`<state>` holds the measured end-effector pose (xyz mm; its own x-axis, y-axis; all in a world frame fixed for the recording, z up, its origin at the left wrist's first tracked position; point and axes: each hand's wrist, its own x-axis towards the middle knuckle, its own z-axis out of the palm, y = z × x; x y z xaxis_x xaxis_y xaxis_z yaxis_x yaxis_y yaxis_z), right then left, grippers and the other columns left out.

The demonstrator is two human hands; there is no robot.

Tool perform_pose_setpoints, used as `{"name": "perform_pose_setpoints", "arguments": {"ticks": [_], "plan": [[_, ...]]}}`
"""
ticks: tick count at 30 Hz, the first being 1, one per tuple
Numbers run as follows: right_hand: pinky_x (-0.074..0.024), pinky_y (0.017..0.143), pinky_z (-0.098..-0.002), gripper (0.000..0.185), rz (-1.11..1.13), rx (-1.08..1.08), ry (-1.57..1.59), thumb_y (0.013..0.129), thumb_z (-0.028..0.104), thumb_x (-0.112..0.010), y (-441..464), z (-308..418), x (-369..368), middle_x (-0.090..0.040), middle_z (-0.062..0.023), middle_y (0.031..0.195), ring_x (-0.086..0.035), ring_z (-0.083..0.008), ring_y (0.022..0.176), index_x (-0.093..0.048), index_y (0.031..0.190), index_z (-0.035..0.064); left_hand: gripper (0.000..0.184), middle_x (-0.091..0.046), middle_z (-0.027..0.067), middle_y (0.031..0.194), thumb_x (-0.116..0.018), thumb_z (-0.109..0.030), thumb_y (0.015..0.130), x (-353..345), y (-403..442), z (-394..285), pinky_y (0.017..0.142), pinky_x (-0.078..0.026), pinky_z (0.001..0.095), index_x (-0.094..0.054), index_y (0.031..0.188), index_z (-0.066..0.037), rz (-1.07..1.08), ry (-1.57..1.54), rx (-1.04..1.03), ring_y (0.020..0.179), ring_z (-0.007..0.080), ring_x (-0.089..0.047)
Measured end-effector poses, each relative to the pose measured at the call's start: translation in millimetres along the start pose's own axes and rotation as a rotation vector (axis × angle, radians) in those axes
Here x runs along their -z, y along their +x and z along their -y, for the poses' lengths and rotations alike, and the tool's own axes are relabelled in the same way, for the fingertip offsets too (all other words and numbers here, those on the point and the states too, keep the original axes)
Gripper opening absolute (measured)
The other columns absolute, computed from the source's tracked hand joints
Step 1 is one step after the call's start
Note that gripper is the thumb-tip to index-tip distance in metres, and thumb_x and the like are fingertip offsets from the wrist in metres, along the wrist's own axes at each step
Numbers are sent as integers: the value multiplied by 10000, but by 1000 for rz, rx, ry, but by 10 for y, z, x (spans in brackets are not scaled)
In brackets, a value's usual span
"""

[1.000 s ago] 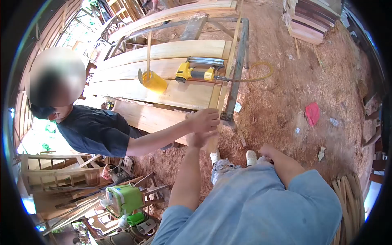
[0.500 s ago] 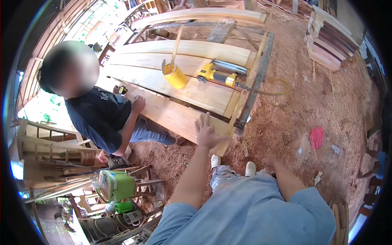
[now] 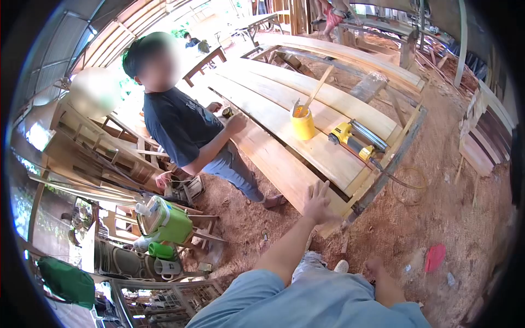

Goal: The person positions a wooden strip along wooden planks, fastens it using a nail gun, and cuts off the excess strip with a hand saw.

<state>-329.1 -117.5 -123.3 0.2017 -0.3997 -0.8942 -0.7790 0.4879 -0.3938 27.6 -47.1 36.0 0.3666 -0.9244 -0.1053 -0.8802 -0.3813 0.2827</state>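
Note:
My left hand (image 3: 320, 205) rests with spread fingers on the near end of a long wooden board (image 3: 273, 159), at the front edge of the worktable. My right hand (image 3: 375, 268) hangs low by my side over the sawdust floor; its fingers are too small and unclear to read. Beyond my left hand, a yellow nail gun (image 3: 353, 143) lies on the neighbouring planks, a hose running off it. A yellow container (image 3: 303, 126) with a wooden stick (image 3: 319, 90) standing in it is beside the gun. Across the same board, a co-worker's hand (image 3: 236, 124) touches its far part.
The co-worker (image 3: 183, 123) stands left of the board. A green cooler box (image 3: 172, 221) sits on a wooden stand at lower left. Stacked timber (image 3: 485, 134) stands at the right. A red scrap (image 3: 435, 257) lies on the sawdust floor (image 3: 396, 235).
The view has turned left, so the table, tools and co-worker appear further right. My left hand is still on the board's near end. The nail gun and container keep their places on the planks.

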Motion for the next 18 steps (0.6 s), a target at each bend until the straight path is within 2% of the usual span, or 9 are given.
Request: {"name": "perform_pose_setpoints", "arguments": {"ticks": [2,4,8,10,14,16,18], "plan": [[-379,370,-420,279,11,-34,-22,850,89,-632,-76,56,-14,-582,-137,532,-535,-244,410,-630,578,28,873,-159,131,1700,-750,-790,606,-24,18,22,1255,-9,580,-755,1027,-25,-50,12,-21,1572,392,-24],[-312,327,-430,258,-34,68,163,828,88,-628,74,-99,-66,-485,-99,480,-465,-244,351,-564,579,66,863,-176,135,1695,-759,-784,602,40,0,-1,1254,-18,586,-754,1009,-24,-6,13,-4,1571,392,-31],[-365,349,-432,262,-48,74,219,856,105,-608,372,-277,-26,-527,-115,506,-502,-252,377,-585,600,53,848,-166,129,1698,-774,-764,604,88,-13,-48,1254,-21,588,-756,1015,-23,27,12,-5,1571,390,-34],[-441,402,-430,291,-208,176,132,876,139,-589,549,-360,-54,-536,-122,507,-548,-264,420,-592,602,41,856,-193,148,1687,-800,-758,567,56,-7,-32,1248,-39,602,-741,919,20,-35,-30,-10,1567,400,-62],[-494,456,-431,276,-188,129,29,865,165,-595,739,-485,-42,-571,-145,525,-609,-285,480,-637,629,28,870,-195,143,1687,-791,-776,568,-7,-25,11,1246,-44,605,-742,918,19,-74,-50,-21,1568,395,-65],[-509,460,-439,252,-115,455,-346,850,171,-600,1478,-946,18,-606,-166,552,-633,-303,490,-672,664,17,866,-190,143,1689,-784,-779,579,-21,-20,18,1246,-44,605,-742,919,16,-100,-60,-42,1569,390,-55],[-506,454,-446,228,-105,383,-288,841,156,-602,1114,-734,35,-621,-172,569,-637,-307,489,-686,686,12,867,-188,143,1689,-781,-782,581,-36,-11,18,1246,-44,604,-742,921,15,-96,-51,-35,1569,391,-52]]}}
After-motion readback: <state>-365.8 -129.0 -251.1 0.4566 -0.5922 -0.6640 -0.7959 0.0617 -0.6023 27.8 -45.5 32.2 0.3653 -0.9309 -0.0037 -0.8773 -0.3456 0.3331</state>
